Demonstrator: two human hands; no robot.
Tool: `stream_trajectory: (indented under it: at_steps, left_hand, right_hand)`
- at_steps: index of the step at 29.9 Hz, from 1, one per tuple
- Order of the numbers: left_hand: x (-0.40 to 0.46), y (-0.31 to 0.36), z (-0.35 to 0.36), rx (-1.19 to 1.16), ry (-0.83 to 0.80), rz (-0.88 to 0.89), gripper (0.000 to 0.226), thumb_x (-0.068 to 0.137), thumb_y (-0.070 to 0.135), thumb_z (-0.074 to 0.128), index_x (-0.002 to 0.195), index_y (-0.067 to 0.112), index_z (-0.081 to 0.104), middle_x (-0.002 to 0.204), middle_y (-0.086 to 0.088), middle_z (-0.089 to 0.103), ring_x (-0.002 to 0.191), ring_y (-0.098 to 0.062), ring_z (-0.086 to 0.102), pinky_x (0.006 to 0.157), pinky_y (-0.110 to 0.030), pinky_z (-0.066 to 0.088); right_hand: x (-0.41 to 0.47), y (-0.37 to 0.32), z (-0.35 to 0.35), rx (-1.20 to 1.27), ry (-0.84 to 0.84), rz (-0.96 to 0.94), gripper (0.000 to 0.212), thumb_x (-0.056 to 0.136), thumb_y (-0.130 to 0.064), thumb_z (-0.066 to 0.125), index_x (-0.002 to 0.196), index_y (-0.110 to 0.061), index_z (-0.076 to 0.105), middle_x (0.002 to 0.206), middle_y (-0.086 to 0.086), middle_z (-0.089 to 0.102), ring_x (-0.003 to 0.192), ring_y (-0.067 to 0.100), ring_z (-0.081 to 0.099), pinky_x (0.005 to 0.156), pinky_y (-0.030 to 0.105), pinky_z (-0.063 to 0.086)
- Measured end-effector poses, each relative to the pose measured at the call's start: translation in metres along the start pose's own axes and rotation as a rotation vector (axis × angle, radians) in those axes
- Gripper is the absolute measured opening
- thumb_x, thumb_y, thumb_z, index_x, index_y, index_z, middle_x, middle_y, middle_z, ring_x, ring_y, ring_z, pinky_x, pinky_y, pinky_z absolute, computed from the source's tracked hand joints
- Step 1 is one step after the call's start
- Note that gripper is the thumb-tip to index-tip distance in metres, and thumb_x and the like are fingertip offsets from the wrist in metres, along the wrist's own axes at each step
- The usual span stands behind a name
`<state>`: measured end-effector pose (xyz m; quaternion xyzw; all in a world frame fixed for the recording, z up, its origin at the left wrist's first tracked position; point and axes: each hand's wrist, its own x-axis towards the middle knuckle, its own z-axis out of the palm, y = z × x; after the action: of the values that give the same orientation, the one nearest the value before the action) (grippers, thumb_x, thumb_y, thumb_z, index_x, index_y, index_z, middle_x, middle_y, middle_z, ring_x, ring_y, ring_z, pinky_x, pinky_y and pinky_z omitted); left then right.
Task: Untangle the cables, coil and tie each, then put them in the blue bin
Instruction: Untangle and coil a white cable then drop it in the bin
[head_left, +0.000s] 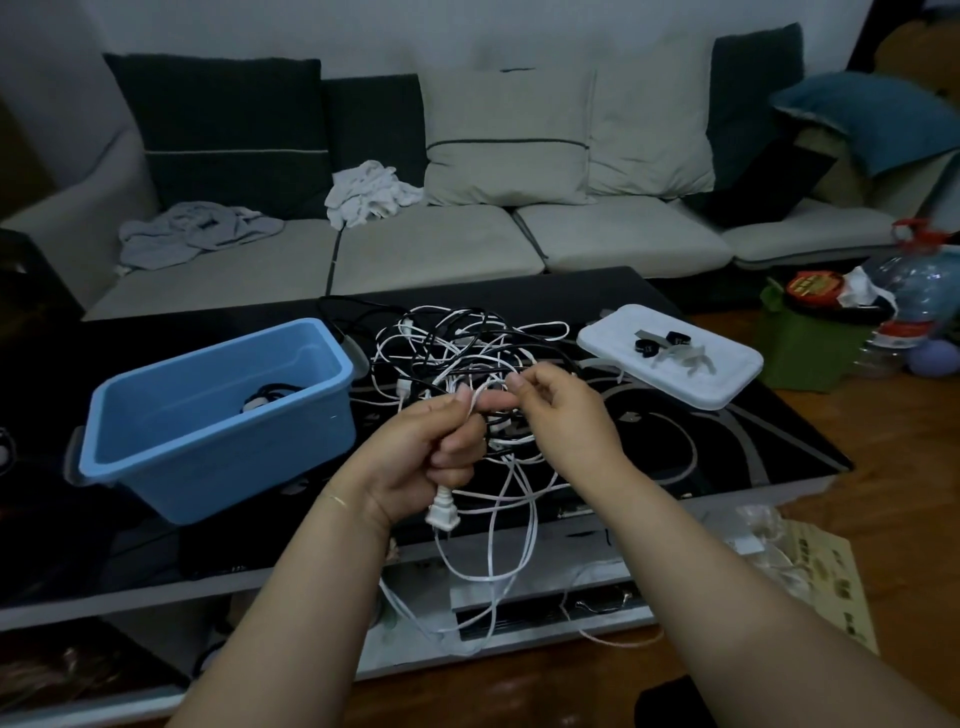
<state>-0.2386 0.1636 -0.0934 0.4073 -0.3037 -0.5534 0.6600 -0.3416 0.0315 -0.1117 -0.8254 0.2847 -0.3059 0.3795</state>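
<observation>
I see the sofa (467, 234) filling the upper half of the frame, with grey and white clothes (197, 234) lying on its left seats. Below it the black table (727, 447) spans the middle. The bin (218, 415) sits on the table at centre left, tipped a little toward me, with a dark coiled cable (267, 397) inside it. To the right, near the table's far right corner, I see a white lid (670, 364) holding several ties (660, 345). Between bin and lid lies the tangle (467, 348) of black and white cables, with loops hanging over the table's near edge at lower centre.

My left hand (426, 457) is at centre frame, fingers curled round a white cord (514, 525) whose plug (441, 517) hangs just below the palm. My right hand (561, 421) is just beside it on the right, thumb and forefinger pinching the same cord where it rises from the left fist. The fingertips of both hands almost touch, above the near side of the tangle
</observation>
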Motion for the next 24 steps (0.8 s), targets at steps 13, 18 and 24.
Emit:
stream_trajectory:
  at_steps: [13, 18, 24]
  left_hand:
    - [0.009, 0.003, -0.009, -0.139, 0.345, 0.358, 0.029, 0.103, 0.013, 0.034, 0.098, 0.005, 0.061, 0.111, -0.012, 0.071, 0.101, -0.022, 0.069, 0.085, -0.030, 0.057]
    - [0.010, -0.003, -0.006, 0.359, 0.472, 0.434, 0.027, 0.103, 0.016, 0.039, 0.109, 0.005, 0.063, 0.116, -0.005, 0.068, 0.107, -0.017, 0.067, 0.090, -0.028, 0.055]
    - [0.012, -0.009, 0.002, 0.837, 0.534, 0.406, 0.021, 0.098, 0.010, 0.050, 0.101, 0.019, 0.068, 0.092, 0.005, 0.072, 0.078, -0.003, 0.069, 0.072, -0.020, 0.054]
  right_hand:
    - [-0.031, -0.027, 0.019, -0.442, -0.498, -0.270, 0.022, 0.101, -0.030, 0.038, 0.114, -0.016, 0.049, 0.101, 0.014, 0.064, 0.094, 0.036, 0.059, 0.069, 0.036, 0.042]
    - [-0.033, -0.028, 0.016, -0.443, -0.512, -0.284, 0.026, 0.100, -0.036, 0.040, 0.119, -0.024, 0.052, 0.106, 0.010, 0.065, 0.101, 0.032, 0.058, 0.066, 0.031, 0.032]
    - [-0.027, -0.028, 0.011, -0.335, -0.573, -0.215, 0.019, 0.097, -0.037, 0.048, 0.080, -0.028, 0.045, 0.068, -0.011, 0.045, 0.075, 0.017, 0.049, 0.061, 0.030, 0.033]
